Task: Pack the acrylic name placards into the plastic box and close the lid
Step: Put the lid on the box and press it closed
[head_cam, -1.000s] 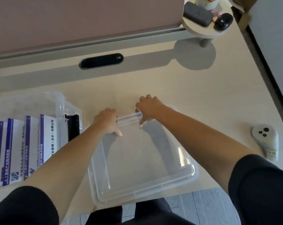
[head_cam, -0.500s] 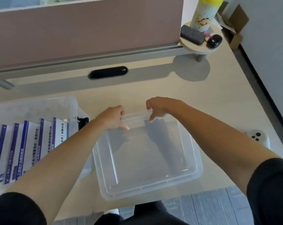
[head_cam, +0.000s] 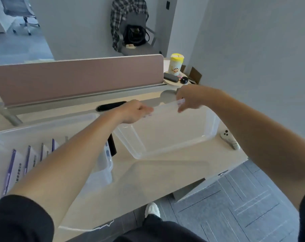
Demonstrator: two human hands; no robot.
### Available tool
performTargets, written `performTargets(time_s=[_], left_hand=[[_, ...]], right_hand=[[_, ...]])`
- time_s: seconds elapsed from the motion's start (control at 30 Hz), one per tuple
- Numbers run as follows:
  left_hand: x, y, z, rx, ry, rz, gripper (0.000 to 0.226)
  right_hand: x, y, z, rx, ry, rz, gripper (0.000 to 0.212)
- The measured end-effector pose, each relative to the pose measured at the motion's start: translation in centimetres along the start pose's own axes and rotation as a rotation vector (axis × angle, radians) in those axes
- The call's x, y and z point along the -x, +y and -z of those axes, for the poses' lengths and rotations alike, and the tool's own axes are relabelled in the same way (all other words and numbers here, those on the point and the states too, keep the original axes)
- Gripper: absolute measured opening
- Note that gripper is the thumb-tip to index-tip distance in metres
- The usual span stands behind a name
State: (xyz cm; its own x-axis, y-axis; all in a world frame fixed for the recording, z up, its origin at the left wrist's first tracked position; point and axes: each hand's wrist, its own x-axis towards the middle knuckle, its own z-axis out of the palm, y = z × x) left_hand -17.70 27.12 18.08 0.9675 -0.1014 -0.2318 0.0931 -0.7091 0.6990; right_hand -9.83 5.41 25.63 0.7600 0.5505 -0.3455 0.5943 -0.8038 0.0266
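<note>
The clear plastic lid (head_cam: 167, 135) hangs tilted above the desk, its far edge raised. My left hand (head_cam: 134, 111) grips that far edge on the left, and my right hand (head_cam: 188, 98) grips it on the right. The clear plastic box (head_cam: 102, 161) stands on the desk at the left, partly behind my left forearm. Several acrylic name placards (head_cam: 28, 159) with purple stripes stand upright in a row inside it. A black latch (head_cam: 112, 144) shows at the box's right end.
A pink divider panel (head_cam: 74, 79) runs along the desk's back. A white controller (head_cam: 229, 138) lies on the desk at the right. A small round shelf (head_cam: 174, 81) holds a yellow-capped bottle and dark items. The desk's front edge and grey carpet are below.
Both hands have lifted the lid's far edge up off the desk, tilting it. The camera has tipped upward, bringing the room behind the divider into view.
</note>
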Motion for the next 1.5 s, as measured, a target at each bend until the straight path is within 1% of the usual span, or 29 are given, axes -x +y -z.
performTargets(time_s=[0.07, 0.17, 0.23, 0.3, 0.4, 0.43, 0.53, 0.6, 0.7, 0.77, 0.83, 0.93, 1.03, 1.13, 1.2, 1.27, 1.37, 1.5], left_hand=[[3.0, 1.2, 1.1, -0.043, 0.081, -0.082, 0.042], [7.1, 2.3, 2.6, -0.015, 0.189, -0.175, 0.035], [10.0, 2.4, 3.8, -0.038, 0.257, -0.211, 0.036], [12.7, 1.9, 5.1, -0.106, 0.343, -0.23, 0.034], [16.6, 0.5, 6.9, -0.283, 0.499, -0.266, 0.032], [17.9, -0.4, 7.5, -0.343, 0.562, -0.274, 0.033], [21.2, -4.0, 8.8, -0.488, 0.712, -0.264, 0.038], [23.5, -7.2, 9.0, -0.552, 0.788, -0.228, 0.041], [27.0, -12.3, 8.7, -0.608, 0.893, -0.146, 0.044], [28.9, -15.3, 8.0, -0.628, 0.912, -0.057, 0.045], [30.2, -17.8, 7.0, -0.627, 0.885, 0.016, 0.049], [31.2, -20.6, 5.3, -0.616, 0.828, 0.1, 0.054], [31.9, -23.0, 3.4, -0.573, 0.8, 0.134, 0.05], [32.3, -25.2, 1.8, -0.568, 0.746, 0.134, 0.047], [32.4, -26.5, 1.1, -0.554, 0.72, 0.099, 0.044], [32.1, -27.5, 0.8, -0.526, 0.672, 0.06, 0.037], [31.2, -28.6, -0.1, -0.51, 0.646, -0.013, 0.024], [30.3, -29.5, -1.3, -0.482, 0.632, -0.032, 0.024]], right_hand=[[3.5, -1.6, 1.2, 0.017, 0.096, -0.028, 0.038], [7.4, -4.0, 2.6, -0.034, 0.254, -0.082, 0.042], [9.2, -5.8, 3.3, -0.058, 0.328, -0.056, 0.054], [10.3, -8.1, 3.7, -0.054, 0.382, -0.007, 0.057], [10.3, -11.4, 4.0, -0.08, 0.448, 0.087, 0.061], [10.0, -12.8, 4.1, -0.089, 0.465, 0.131, 0.058], [8.3, -17.0, 4.2, -0.109, 0.448, 0.235, 0.037], [6.8, -20.2, 3.6, -0.139, 0.421, 0.312, 0.037], [4.4, -25.1, 1.7, -0.176, 0.436, 0.397, 0.037], [3.0, -28.1, -0.4, -0.259, 0.413, 0.461, 0.036], [1.7, -30.3, -2.8, -0.317, 0.369, 0.496, 0.035], [0.0, -32.5, -6.0, -0.336, 0.329, 0.535, 0.031], [-0.7, -33.8, -8.9, -0.317, 0.296, 0.539, 0.029], [-0.5, -34.5, -11.8, -0.269, 0.284, 0.514, 0.03], [-0.1, -34.9, -13.4, -0.253, 0.29, 0.473, 0.03], [0.3, -35.3, -14.7, -0.243, 0.294, 0.41, 0.03], [0.8, -35.5, -15.9, -0.218, 0.269, 0.338, 0.033], [1.2, -35.7, -16.7, -0.154, 0.238, 0.252, 0.038]])
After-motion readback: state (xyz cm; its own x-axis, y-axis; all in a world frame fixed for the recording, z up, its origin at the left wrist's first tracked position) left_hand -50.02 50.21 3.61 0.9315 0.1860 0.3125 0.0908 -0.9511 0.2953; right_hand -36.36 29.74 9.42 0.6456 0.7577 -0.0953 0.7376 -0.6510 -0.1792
